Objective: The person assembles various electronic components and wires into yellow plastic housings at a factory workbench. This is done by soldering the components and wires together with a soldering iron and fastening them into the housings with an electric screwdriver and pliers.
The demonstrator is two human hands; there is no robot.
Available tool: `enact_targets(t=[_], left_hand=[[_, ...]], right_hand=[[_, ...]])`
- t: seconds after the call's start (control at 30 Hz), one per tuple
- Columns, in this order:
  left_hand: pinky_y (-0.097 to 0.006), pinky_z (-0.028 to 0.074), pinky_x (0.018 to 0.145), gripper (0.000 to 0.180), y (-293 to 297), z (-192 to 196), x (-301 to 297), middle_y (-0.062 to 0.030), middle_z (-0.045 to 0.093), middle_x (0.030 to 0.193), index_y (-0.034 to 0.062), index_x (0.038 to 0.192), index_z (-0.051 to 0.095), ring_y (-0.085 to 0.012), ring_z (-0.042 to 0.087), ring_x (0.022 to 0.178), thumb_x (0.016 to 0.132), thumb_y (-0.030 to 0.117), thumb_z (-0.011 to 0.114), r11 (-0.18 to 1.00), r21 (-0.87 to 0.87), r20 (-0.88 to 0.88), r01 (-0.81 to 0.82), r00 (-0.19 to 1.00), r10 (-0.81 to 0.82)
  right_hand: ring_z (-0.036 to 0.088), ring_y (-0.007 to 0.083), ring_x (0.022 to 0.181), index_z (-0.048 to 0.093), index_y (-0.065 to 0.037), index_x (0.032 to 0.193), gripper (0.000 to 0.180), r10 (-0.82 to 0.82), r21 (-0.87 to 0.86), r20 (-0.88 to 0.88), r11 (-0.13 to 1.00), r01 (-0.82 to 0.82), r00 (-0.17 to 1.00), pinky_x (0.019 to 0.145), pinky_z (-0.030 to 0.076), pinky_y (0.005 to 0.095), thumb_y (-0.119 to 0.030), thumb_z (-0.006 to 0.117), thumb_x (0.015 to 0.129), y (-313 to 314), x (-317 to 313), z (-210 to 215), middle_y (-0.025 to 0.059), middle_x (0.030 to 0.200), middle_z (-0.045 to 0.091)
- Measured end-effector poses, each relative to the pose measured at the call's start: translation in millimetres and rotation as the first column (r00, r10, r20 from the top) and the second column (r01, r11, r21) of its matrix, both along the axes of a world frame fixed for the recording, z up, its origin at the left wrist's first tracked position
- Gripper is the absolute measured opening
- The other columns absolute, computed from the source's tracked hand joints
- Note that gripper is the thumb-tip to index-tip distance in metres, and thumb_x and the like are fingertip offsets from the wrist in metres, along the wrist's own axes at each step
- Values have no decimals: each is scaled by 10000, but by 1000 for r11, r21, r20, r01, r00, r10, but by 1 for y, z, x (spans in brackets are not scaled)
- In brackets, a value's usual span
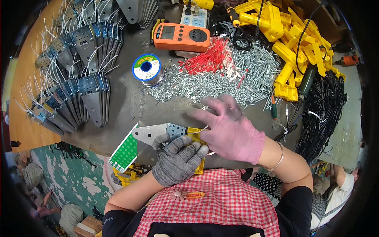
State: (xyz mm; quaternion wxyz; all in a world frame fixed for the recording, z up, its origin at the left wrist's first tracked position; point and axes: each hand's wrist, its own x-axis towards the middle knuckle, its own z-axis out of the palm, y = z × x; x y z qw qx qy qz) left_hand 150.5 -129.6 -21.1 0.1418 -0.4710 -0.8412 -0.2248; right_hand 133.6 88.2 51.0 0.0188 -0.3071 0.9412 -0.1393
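Note:
A flat tapered metal plate [151, 133] with a perforated bluish block lies at the table's front edge, joined to a yellow plastic housing [193, 133]. My left hand [173, 160], in a grey knit glove, wraps its fingers round the near side of this piece. Over the housing hovers my right hand [233, 132], in a pink glove with dark-stained fingers. Its fingers are spread and stretched toward the heap of screws. A thin white wire [202, 130] rises from the housing beside the right hand. The right hand covers part of the housing, and its thumb is hidden.
Loose screws [256, 71], nuts and red-sleeved parts [209, 57] cover the table's middle. Behind stands an orange meter [181, 37], with a solder spool [147, 69] nearby. Wired metal plates [92, 91] fan out left; yellow housings [290, 51] and black cables [321, 114] pile up right.

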Motion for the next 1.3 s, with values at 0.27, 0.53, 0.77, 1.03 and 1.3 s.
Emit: enact_targets(t=[0.27, 0.53, 0.77, 1.03, 1.3], left_hand=[[-550, 307, 982, 259, 1, -4, 6, 63, 727, 1125, 236, 994, 760, -197, 549, 1208, 752, 225, 671, 999, -18, 33, 37, 999, -37], [-553, 233, 1085, 275, 5, -4, 11, 38, 734, 1172, 224, 1076, 732, -232, 482, 1280, 805, 224, 686, 997, -71, -50, 17, 999, -21], [-544, 251, 1074, 278, 13, -2, 17, 39, 732, 1187, 221, 1069, 735, -231, 473, 1297, 801, 243, 664, 994, -107, -63, -13, 998, 6], [-546, 287, 1035, 273, 14, -2, 17, 46, 720, 1197, 229, 1067, 742, -221, 471, 1301, 807, 255, 664, 996, -85, -62, -18, 998, 13], [-473, 418, 934, 298, 18, 68, -20, -47, 717, 1091, 90, 1046, 734, -270, 616, 1073, 796, 242, 678, 994, 98, 314, 53, 946, -81]], right_hand=[[494, 238, 1229, 744, -178, 875, 152, -44, 324, 30, 946, 32, 999, 1109, 306, 477, -192, 664, 746, -18, 9, 9, 5, 1145, 573], [589, 379, 1005, 600, -13, 1145, 300, -755, 86, -356, 560, 824, 550, 884, 508, 474, -59, 625, 850, 94, 49, -21, 182, 1087, 637], [547, 332, 831, 636, -67, 1174, 406, -629, -84, -288, 767, 636, 722, 751, 517, 444, -83, 661, 768, 72, 82, 8, 93, 898, 590], [519, 216, 762, 713, -80, 921, 254, -302, 75, 36, 951, 299, 953, 663, 493, 353, -173, 705, 684, 26, 91, 40, 36, 781, 516], [536, 288, 779, 677, -59, 779, 134, -129, 11, 58, 992, 128, 990, 698, 494, 399, -154, 694, 686, 13, 32, 51, 72, 783, 535]])
